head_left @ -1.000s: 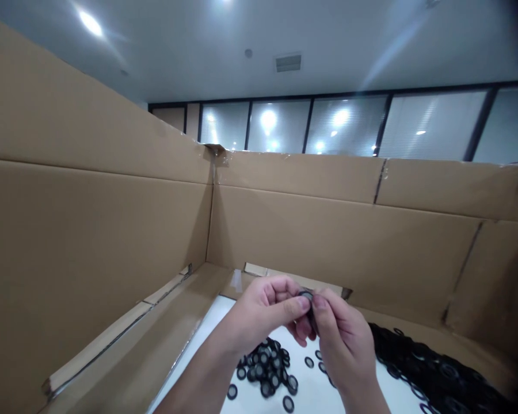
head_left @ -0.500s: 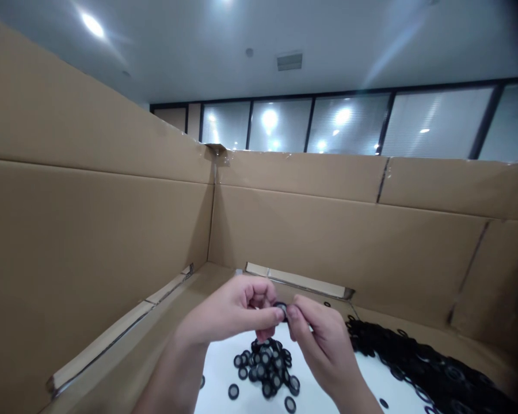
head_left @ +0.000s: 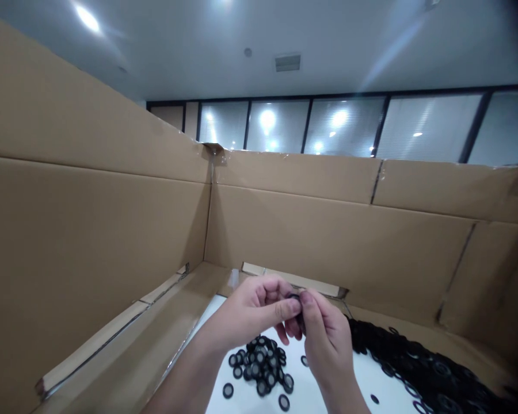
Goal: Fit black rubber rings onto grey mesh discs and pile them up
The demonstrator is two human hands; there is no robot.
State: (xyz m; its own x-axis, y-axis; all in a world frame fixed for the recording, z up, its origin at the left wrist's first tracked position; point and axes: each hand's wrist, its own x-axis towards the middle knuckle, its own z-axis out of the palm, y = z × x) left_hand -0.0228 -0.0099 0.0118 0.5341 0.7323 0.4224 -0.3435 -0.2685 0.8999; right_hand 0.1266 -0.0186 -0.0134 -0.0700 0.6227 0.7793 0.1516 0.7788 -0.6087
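Observation:
My left hand (head_left: 254,313) and my right hand (head_left: 326,336) meet in front of me, low in the view, inside a big cardboard box. Together their fingertips pinch a small black ring (head_left: 294,298), which is mostly hidden by the fingers. Both hands are closed round it. Below them a small heap of black rings with pale centres (head_left: 263,368) lies on a white sheet (head_left: 311,394). A much larger mass of black rings (head_left: 418,368) spreads out to the right of my right hand.
Tall brown cardboard walls (head_left: 328,241) close in the far side, the left (head_left: 82,230) and the right. Folded flaps lie along the box floor at the left (head_left: 112,339). Beyond the box are glass partitions and a ceiling with lights.
The hands dipped and drew slightly apart half a second ago, then rose and closed together again on the ring. The view shifted a little to the left.

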